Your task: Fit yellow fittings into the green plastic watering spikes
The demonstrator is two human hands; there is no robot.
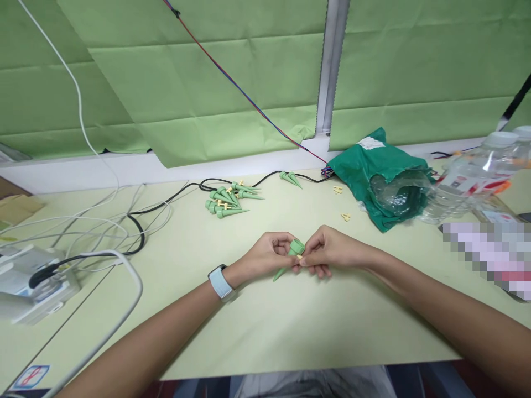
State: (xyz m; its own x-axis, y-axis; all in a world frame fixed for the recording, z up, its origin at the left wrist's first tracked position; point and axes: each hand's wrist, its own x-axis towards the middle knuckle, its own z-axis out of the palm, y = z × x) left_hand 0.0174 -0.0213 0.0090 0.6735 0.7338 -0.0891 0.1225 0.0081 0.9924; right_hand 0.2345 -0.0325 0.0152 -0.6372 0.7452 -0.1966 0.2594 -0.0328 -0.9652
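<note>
My left hand (277,255) is closed round a green spike (296,248), whose wide end points up and whose tip points down to the left. At the side of the spike, my right hand (321,253) pinches a small yellow piece (299,257) that touches it. Behind my hands, to the left, lies a pile of green spikes (224,203), several with yellow pieces on them. Two more green spikes (291,178) lie farther back. Small loose yellow pieces lie in two groups, one (338,189) behind the other (345,217).
A torn green bag (365,171) with clear plastic stands at the back right, beside clear bottles (468,171). Black and white cables (139,221) and a power strip (37,282) cover the left side. A blurred flat item (485,254) lies at the right.
</note>
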